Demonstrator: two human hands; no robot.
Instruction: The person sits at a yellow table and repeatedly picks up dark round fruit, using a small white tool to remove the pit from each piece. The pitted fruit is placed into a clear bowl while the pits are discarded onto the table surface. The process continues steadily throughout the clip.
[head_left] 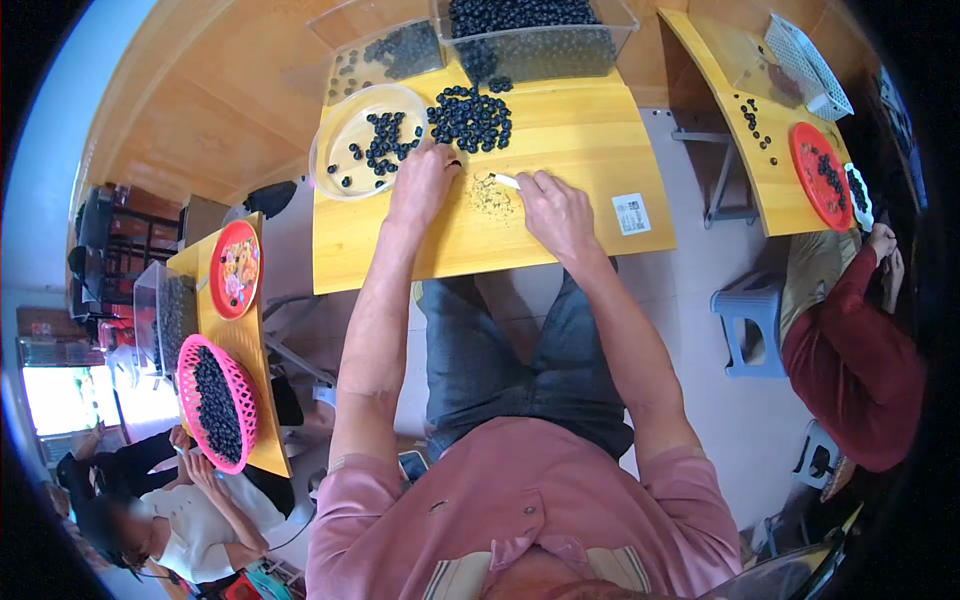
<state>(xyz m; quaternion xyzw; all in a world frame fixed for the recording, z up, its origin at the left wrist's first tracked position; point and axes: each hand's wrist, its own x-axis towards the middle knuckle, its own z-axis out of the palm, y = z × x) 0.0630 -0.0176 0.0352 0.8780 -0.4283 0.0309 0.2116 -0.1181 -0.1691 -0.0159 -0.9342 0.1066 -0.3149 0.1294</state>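
At the right rim of the tub (345, 118), your left hand (425, 182) appears to pinch a dark piece (455, 163) in closed fingertips. Crumbs (491, 200) lie to its right. A white tool (507, 181) sits in the closed fingers of your right hand (555, 210). Step, apparently: scraping; the next move calls for tool-to-piece contact.

White code label (631, 214) on yellow tabletop (580, 125); print too small to read.
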